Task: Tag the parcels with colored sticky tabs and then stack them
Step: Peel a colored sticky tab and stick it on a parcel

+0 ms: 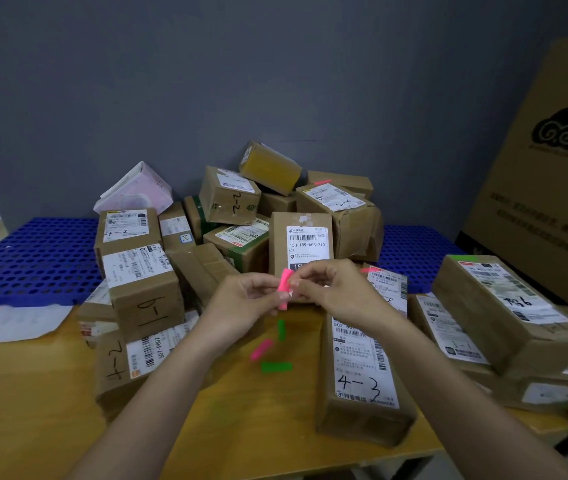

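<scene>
left hand (241, 299) + right hand (331, 289): both pinching pink tab (284, 288) | tab between them, above table (33, 393)

Two green sticky tabs (276, 366) and one pink tab (261, 349) lie on the table; a second pink tab (284, 288) is held.

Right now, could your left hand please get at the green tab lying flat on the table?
Probably not at once: the left hand pinches the pink tabs with the right hand. The green tab lies uncovered just below.
</scene>
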